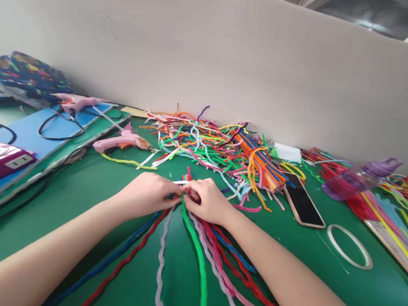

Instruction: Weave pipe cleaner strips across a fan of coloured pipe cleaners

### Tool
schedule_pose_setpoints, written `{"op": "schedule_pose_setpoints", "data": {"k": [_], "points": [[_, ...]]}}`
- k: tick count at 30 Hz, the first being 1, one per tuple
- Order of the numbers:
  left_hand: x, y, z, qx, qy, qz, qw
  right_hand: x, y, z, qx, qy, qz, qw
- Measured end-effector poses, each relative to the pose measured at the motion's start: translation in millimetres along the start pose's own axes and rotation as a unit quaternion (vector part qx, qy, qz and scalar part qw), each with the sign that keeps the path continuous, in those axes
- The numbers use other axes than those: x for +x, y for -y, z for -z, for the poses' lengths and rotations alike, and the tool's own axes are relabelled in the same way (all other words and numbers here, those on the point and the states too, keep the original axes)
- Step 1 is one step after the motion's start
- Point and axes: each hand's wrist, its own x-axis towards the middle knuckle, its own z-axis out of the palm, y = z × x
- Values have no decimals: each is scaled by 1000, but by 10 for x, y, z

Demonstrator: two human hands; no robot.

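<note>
My left hand (pixel 151 193) and my right hand (pixel 205 199) meet over the gathered end of several pipe cleaners, fingers pinched on them. From between my hands, a green pipe cleaner (pixel 199 252) runs toward me, with a lilac one (pixel 162 259), a red one (pixel 128 260) and a blue one (pixel 107 261) fanning out to its left. Pink, red and blue strands (pixel 233 262) spread under my right forearm. A short white piece (pixel 179 182) and some coloured tips stick out beyond my fingers. Which strand each finger presses is partly hidden.
A heap of pipe cleaner scraps (pixel 207 144) lies beyond my hands. At left are two pink glue guns (pixel 123 141) (pixel 76 103) and a purple power strip (pixel 7 162). On the right are a phone (pixel 305 202), a tape ring (pixel 350 247) and a purple bottle (pixel 354 180).
</note>
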Motion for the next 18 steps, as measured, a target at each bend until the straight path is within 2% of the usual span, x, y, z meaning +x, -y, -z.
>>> {"op": "schedule_pose_setpoints", "data": {"k": [7,18], "points": [[20,-33,86,-24,54,38,998,10,12,-7,1,-1,4,1000],[15,-2,-6,54,4,20,998,8,-39,-37,12,-4,-1,1000]]}}
